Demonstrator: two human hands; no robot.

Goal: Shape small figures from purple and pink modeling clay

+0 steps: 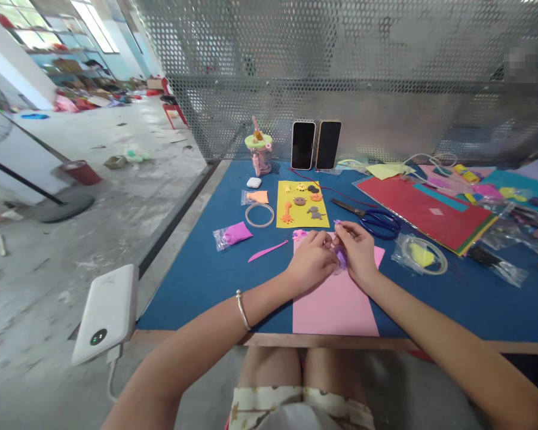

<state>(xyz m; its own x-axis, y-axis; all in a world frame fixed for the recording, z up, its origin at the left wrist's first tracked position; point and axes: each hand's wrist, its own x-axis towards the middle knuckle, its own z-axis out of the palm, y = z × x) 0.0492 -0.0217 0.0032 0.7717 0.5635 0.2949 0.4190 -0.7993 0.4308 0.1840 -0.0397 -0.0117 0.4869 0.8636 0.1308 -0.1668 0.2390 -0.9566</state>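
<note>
My left hand (312, 260) and my right hand (358, 249) meet over a pink sheet (334, 310), fingers pinched together. Between them is soft purple clay (341, 259) that seems to sit in a clear wrapper; a small bit of purple pokes up above the right fingertips. My fingers cover most of it. Just beyond my left hand, a small pink and purple clay piece (299, 235) rests at the sheet's top edge. A yellow sheet (303, 221) with several clay animals lies behind. Left of my hands is a pink modelling knife (268, 251).
Scissors (379, 221) lie beyond my right hand. A clear bag with yellow clay (421, 255) and a red sheet (425, 206) are rightward. Pink (237, 234) and orange (256, 196) clay packets lie left. Two phones (303, 145) and a cup (260, 156) stand behind.
</note>
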